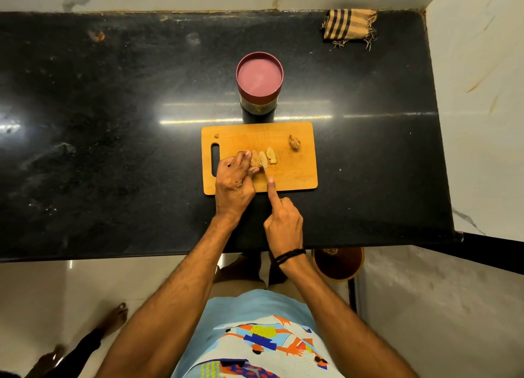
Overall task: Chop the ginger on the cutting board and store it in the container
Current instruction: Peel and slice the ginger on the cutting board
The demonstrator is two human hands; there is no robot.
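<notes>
A knobbly tan ginger piece (255, 162) is pinned on the rectangular wooden cutting board (297, 176) in the left hand's (235, 183) curled grip. A thin knife blade (265, 171) is held in the right hand's (283, 221) grip, forefinger laid along it, beside pale cut slices (270, 155). Behind the board, a round maroon-lidded container (259, 83) is seen closed on the black stone desk (113, 122); its contents cannot be told.

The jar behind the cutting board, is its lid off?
No, the red lid sits on the jar, behind the cutting board.
</notes>
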